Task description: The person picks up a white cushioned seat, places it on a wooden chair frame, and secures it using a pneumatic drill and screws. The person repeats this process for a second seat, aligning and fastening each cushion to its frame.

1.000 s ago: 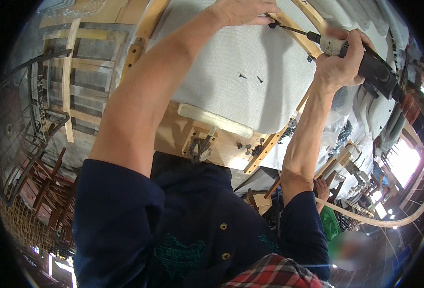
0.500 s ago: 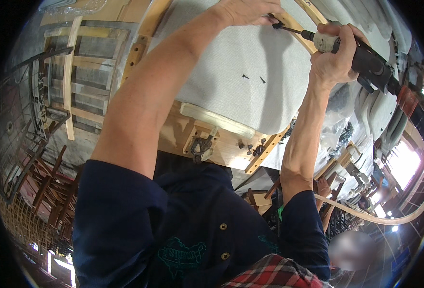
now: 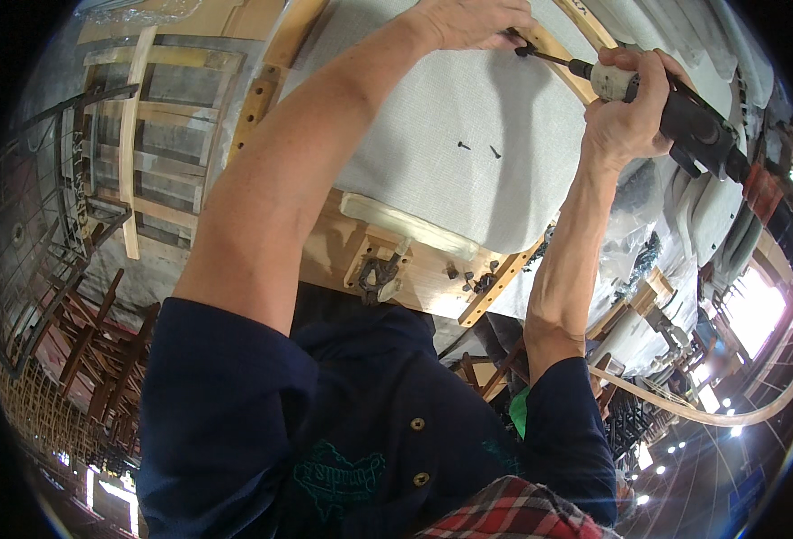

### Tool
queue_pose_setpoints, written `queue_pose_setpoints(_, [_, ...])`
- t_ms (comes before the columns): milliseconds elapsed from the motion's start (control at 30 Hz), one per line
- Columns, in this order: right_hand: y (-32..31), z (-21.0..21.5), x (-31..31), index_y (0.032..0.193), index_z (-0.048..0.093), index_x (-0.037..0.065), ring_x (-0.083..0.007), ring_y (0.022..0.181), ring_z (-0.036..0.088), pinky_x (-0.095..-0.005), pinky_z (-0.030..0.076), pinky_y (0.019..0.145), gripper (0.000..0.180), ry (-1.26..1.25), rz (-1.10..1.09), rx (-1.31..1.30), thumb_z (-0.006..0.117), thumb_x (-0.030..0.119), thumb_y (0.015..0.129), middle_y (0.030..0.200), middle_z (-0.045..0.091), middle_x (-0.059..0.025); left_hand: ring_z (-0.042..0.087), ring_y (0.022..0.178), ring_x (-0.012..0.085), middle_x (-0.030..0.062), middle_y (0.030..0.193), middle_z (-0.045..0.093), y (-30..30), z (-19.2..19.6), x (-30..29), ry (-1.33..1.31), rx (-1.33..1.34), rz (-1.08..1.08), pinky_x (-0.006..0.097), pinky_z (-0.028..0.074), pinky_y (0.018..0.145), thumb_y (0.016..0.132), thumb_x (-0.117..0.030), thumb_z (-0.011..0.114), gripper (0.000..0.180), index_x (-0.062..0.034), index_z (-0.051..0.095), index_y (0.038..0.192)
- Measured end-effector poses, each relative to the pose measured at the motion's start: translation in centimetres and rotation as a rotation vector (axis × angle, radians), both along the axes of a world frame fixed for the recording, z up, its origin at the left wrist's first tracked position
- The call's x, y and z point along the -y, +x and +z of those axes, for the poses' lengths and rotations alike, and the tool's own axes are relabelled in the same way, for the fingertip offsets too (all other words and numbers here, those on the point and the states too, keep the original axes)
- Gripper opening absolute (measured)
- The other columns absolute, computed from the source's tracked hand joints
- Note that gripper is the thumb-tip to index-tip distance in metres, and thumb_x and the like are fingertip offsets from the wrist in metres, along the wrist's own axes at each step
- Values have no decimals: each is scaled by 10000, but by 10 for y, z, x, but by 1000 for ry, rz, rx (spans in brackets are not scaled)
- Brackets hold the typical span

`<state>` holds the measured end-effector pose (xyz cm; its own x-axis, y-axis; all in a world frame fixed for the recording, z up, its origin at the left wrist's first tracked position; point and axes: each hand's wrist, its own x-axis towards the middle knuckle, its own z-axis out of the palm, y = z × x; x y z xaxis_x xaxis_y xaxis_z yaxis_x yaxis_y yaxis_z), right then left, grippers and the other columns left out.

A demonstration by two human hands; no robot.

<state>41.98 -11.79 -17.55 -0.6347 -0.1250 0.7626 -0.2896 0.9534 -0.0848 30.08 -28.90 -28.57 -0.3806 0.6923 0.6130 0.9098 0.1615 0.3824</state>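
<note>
My right hand (image 3: pixel 625 112) wraps round a black power screwdriver (image 3: pixel 697 126) with a pale collar. Its long bit (image 3: pixel 554 58) points left, to a small black part (image 3: pixel 524 50). At the top, the fingertips of my left hand (image 3: pixel 477 22) are closed at that part, whose exact shape is hidden. Both hands are over a pale fabric-covered panel (image 3: pixel 432 99), by a wooden rail (image 3: pixel 572 76). Two dark screws lie loose on the fabric, one screw (image 3: pixel 464 145) left of the other screw (image 3: pixel 495 152).
A pale padded strip (image 3: pixel 405 225) runs along the panel's near edge. On the wooden bench (image 3: pixel 325 242) lie a dark metal tool (image 3: pixel 380 277) and several small dark pieces (image 3: pixel 482 283). A slatted wooden pallet (image 3: pixel 167 117) stands left; a curved hose (image 3: pixel 729 418) hangs right.
The hands, the screwdriver and the panel keep nearly the same places, with only a slight shift of the view. A person at the lower right has mostly gone out of sight.
</note>
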Motion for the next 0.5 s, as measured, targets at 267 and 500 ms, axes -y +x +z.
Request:
queue_pose_setpoints(267, [-4, 0, -5, 1148, 616, 7, -211, 763, 751, -298, 616, 699, 515, 27, 57, -33, 592, -232, 692, 863, 703, -75, 564, 952, 209, -30, 906, 624, 1, 4, 3, 20, 8, -19, 350, 482, 913, 752, -221, 768, 253, -234, 741, 1004])
queue_pose_setpoints(500, [-9, -12, -14, 1151, 620, 13, -206, 767, 747, -302, 619, 701, 502, -144, 135, -30, 588, -229, 713, 859, 689, -83, 575, 972, 214, -23, 919, 649, 2, 3, 0, -9, 56, -9, 354, 482, 928, 779, -224, 765, 225, -225, 742, 1002])
